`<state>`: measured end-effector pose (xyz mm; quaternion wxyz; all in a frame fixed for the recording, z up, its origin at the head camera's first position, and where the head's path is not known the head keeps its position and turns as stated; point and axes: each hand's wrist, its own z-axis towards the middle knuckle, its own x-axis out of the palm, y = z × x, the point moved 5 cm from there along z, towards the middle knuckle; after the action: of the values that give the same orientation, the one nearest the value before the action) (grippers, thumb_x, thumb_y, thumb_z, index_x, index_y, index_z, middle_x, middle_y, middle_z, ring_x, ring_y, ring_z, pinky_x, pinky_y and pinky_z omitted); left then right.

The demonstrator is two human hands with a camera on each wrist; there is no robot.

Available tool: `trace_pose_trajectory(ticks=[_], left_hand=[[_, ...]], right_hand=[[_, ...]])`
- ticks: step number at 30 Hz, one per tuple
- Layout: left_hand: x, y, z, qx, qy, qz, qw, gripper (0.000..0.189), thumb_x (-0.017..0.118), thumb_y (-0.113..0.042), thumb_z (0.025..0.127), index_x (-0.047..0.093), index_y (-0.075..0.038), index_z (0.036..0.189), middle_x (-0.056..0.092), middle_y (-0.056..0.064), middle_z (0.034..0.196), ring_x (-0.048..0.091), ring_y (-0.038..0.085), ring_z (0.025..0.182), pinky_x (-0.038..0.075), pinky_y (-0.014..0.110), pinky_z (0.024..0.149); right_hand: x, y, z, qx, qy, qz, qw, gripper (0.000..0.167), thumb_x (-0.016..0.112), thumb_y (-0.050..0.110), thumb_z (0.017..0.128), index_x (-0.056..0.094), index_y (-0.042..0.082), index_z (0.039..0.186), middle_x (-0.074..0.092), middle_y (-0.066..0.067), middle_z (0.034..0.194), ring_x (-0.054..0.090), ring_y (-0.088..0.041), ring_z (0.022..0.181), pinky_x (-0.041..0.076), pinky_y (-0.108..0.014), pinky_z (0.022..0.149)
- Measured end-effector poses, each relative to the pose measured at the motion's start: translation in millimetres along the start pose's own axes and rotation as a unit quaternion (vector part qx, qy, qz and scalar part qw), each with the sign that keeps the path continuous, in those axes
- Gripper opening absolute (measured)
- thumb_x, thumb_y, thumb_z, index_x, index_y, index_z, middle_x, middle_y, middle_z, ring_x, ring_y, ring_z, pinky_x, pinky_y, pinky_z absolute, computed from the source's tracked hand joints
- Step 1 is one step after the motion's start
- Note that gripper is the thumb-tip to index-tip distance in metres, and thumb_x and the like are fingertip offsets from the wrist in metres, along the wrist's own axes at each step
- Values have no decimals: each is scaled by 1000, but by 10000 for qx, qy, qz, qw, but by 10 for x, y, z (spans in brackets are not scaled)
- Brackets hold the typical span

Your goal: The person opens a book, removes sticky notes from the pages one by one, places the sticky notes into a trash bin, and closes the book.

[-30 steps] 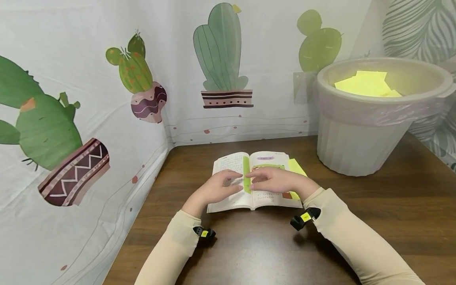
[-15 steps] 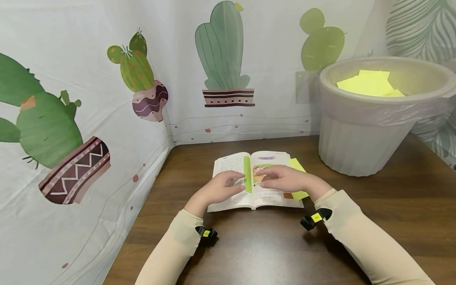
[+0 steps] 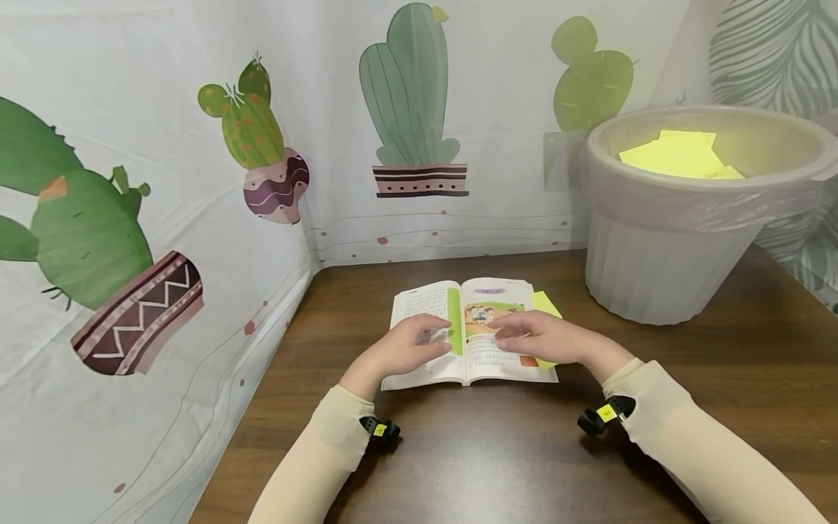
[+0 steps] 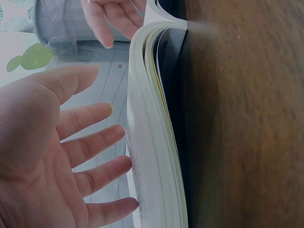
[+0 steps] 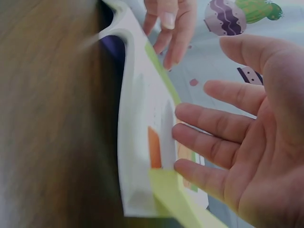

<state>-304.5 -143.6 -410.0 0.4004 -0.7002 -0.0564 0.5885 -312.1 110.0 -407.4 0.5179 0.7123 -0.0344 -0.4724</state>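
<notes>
An open book lies on the brown table, its left page full of text and its right page with a coloured picture. Yellow sticky notes jut out from the book's right edge. My left hand is over the left page with fingers spread; in the left wrist view its little fingertip is right at the page. Over the right page, my right hand has its fingers extended, fingertips at the paper in the right wrist view, beside the yellow notes. Neither hand grips anything.
A pale ribbed bin with a plastic liner stands at the back right, yellow paper inside it. A white curtain printed with cacti hangs behind and left of the wooden table.
My right hand has slid to the right across the right page, from near the book's middle toward its outer edge, uncovering the picture. My left hand has stayed nearly still.
</notes>
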Motion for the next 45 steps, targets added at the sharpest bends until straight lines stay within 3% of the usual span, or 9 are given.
trace_pose_trajectory(ticks=[8,17,23,29,45], left_hand=[[-1,-36,-17,53,31,82,9999,47,67,-30,98,62,-6,139,62,11,142,54,27,137,43,47,115],[-1,-69,-29,-18,67,195,9998,48,68,-29,98,61,-6,139,61,11,143,52,27,139,41,46,117],[-8,-67,-32,16,52,180,9998,48,68,-29,98,62,-5,139,61,12,143,52,28,139,40,47,118],[13,-42,-34,-95,124,228,9996,49,67,-31,98,61,-8,141,60,10,145,51,26,140,40,45,118],[22,-40,-24,-156,122,203,9996,48,68,-31,98,62,-9,140,60,9,145,52,25,139,41,46,117]], right_hand=[[-2,-135,-138,78,-197,13,9998,55,63,38,102,56,7,147,61,-12,147,55,-32,139,45,-55,113],[3,-145,-277,32,-383,-624,9973,54,63,42,102,58,12,146,60,-8,148,54,-30,138,44,-54,111],[51,-160,-270,-21,-396,-608,9974,53,65,43,100,59,16,145,60,-7,148,55,-28,136,45,-51,110],[56,-177,-283,-39,-393,-708,9967,52,66,42,100,60,14,144,54,-12,154,48,-37,144,40,-59,114],[26,-172,-322,286,-214,-1046,9939,63,64,46,100,50,14,153,40,-21,162,39,-42,150,36,-63,117]])
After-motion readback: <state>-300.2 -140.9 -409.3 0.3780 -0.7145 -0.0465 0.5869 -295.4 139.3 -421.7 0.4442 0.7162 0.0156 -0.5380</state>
